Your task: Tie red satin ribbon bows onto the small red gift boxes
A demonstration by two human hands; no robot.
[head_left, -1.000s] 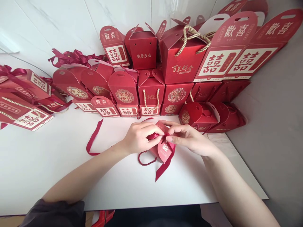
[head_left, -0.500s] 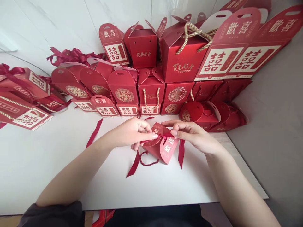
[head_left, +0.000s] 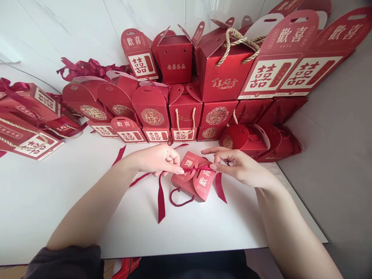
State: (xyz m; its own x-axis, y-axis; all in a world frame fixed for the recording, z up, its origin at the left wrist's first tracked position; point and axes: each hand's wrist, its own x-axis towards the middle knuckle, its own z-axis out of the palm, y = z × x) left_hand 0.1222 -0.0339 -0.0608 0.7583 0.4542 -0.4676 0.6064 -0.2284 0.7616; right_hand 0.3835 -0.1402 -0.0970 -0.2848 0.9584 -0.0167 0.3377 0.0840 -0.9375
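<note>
A small red gift box (head_left: 190,185) with rounded top flaps folded inward rests on the white table. Across its top runs a dark red ribbon (head_left: 200,167), gathered into a knot at the middle. My left hand (head_left: 158,159) pinches the ribbon at the box's left side, with one tail hanging down below the fingers. On the right, my right hand (head_left: 235,164) pinches the ribbon between thumb and fingers, its index finger stretched out over the box's far edge. A twisted red cord handle (head_left: 180,204) lies at the box's near side.
Stacked red boxes (head_left: 186,104) stand along the back wall, some with gold rope handles. More boxes (head_left: 36,128) with ribbons lie at the left. Behind my left forearm is a loose ribbon strip (head_left: 118,155). A grey wall (head_left: 334,155) bounds the table (head_left: 203,232) on the right.
My left hand has drawn leftward, away from the knot, and the ribbon is pulled straighter and thinner across the box. My right hand has shifted only slightly.
</note>
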